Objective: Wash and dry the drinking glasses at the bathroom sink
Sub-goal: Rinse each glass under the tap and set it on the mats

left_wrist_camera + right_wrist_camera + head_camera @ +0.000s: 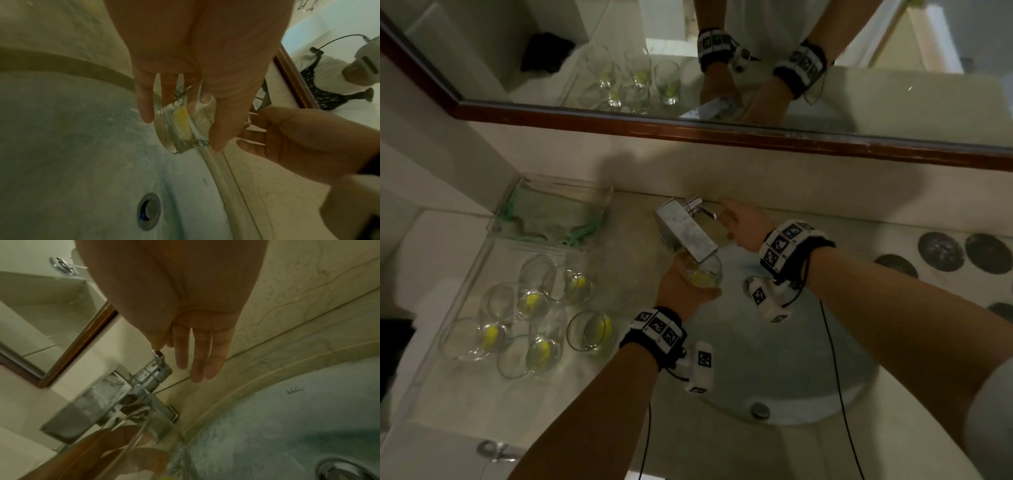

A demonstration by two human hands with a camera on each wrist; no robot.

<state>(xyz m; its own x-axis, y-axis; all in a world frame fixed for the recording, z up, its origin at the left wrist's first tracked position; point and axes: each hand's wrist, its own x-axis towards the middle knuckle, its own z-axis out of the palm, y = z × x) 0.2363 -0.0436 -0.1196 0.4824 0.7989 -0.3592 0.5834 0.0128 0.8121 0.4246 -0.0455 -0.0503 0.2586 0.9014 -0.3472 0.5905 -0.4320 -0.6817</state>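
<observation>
My left hand (690, 286) grips a clear drinking glass (703, 274) with a yellow patch at its bottom. It holds the glass upright right under the chrome faucet (685, 229) spout, over the sink basin (774, 349). In the left wrist view the left hand (183, 123) has fingers and thumb wrapped round the glass (191, 134). My right hand (736, 224) reaches to the faucet lever (705, 210). In the right wrist view its fingers (197, 363) are straight and a fingertip touches the lever's end (159, 356). I cannot tell whether water is running.
Several more clear glasses (534, 308) with yellow bottoms stand and lie on the counter to the left. Behind them is a glass tray (599, 205) holding a greenish cloth. Dark round discs (941, 251) lie on the right counter. A wood-framed mirror (722, 133) runs along the wall.
</observation>
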